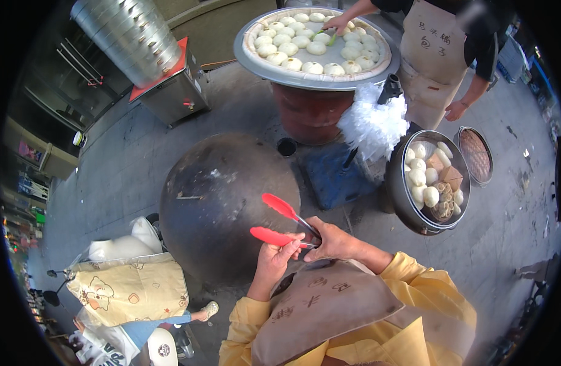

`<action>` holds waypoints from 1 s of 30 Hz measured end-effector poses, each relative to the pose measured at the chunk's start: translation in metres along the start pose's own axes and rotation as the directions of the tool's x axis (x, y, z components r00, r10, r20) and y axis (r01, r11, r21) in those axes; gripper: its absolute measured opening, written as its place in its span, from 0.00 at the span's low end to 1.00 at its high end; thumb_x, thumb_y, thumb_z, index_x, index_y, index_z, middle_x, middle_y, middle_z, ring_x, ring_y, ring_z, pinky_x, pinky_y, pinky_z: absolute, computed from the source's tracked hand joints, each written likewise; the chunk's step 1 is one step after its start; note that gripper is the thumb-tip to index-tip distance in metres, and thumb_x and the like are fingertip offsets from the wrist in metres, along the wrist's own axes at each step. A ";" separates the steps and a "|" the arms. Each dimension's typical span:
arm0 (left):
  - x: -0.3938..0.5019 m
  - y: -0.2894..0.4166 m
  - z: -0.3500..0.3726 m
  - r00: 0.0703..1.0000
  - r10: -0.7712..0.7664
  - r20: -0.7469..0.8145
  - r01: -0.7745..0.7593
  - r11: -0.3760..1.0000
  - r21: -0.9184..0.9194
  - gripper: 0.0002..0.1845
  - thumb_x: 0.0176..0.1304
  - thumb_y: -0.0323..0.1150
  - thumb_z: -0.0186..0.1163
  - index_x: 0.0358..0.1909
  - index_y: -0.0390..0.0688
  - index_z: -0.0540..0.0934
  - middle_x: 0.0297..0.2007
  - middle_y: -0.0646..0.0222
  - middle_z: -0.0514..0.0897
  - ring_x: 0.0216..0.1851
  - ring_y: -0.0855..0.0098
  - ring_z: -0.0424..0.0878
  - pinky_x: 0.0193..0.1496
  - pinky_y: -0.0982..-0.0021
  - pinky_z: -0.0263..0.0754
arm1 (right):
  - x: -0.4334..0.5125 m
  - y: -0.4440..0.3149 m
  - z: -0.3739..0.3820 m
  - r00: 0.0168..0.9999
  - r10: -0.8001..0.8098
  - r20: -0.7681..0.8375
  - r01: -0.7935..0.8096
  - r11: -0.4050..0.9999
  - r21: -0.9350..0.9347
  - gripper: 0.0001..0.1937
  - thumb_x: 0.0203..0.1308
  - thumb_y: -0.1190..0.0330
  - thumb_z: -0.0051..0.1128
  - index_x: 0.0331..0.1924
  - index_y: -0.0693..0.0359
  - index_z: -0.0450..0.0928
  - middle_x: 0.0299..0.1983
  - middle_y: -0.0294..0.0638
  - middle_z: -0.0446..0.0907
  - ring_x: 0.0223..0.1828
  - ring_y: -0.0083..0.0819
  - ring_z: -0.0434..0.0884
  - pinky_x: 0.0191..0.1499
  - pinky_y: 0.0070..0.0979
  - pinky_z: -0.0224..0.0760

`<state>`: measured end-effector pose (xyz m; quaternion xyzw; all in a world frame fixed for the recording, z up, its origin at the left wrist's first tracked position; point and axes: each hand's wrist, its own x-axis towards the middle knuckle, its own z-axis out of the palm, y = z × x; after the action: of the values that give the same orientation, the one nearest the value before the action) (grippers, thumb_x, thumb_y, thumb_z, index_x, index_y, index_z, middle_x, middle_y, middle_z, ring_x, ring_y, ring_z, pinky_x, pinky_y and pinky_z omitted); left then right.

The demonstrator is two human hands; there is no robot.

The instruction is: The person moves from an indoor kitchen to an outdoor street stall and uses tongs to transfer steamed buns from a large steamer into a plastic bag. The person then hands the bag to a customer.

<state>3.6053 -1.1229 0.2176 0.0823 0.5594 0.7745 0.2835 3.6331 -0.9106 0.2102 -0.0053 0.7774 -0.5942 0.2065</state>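
Note:
My right hand (332, 239) is closed around the metal arms of a pair of tongs with red tips (280, 206). The fingers of my left hand (277, 257) pinch the lower red tip near its base. The two tips stand apart, with nothing between them, over a large round dark surface (230, 210). Farther off, a broad round steamer tray (238, 51) holds many pale filled buns (288, 49). A co-worker's hand (336, 24) reaches over them with green-tipped tongs (332, 39).
A deep pot (392, 180) of buns and brown wrapped pieces stands at right, beside a woven lid (474, 153). Plastic bags (374, 121) hang over a blue base (331, 176). Stacked metal steamers (129, 39) stand upper left. A person on a scooter with a patterned cover (134, 288) is lower left.

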 end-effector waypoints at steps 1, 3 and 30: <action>0.014 0.005 0.013 1.000 -0.018 0.016 0.018 1.000 0.002 0.14 0.74 0.32 0.63 0.53 0.34 0.86 0.36 0.68 0.84 0.36 0.77 0.81 0.39 0.76 0.77 | 0.000 0.001 -0.021 1.000 -0.019 -0.002 0.019 0.999 0.039 0.42 0.41 0.61 0.85 0.59 0.67 0.69 0.40 0.47 0.82 0.44 0.40 0.83 0.49 0.36 0.75; 0.045 0.011 0.041 0.999 0.014 0.047 -0.015 0.999 0.030 0.14 0.74 0.32 0.63 0.55 0.34 0.85 0.36 0.68 0.84 0.36 0.77 0.80 0.41 0.75 0.77 | 0.000 -0.008 -0.066 1.000 -0.003 -0.013 0.004 0.999 0.040 0.47 0.40 0.61 0.86 0.65 0.66 0.67 0.37 0.44 0.81 0.40 0.36 0.82 0.45 0.33 0.76; 0.234 -0.067 0.008 0.949 -0.313 0.033 0.285 0.899 0.333 0.25 0.68 0.41 0.69 0.63 0.41 0.81 0.35 0.66 0.87 0.34 0.76 0.84 0.44 0.72 0.79 | 0.382 -0.122 -0.516 0.822 0.217 -0.527 -0.565 0.433 -0.703 0.36 0.40 0.61 0.83 0.51 0.70 0.73 0.36 0.52 0.85 0.29 0.40 0.86 0.27 0.39 0.81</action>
<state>3.4395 -0.9775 0.1148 0.0737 0.6724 0.6150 0.4054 3.0856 -0.5676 0.3111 0.1890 0.9650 -0.0724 0.1670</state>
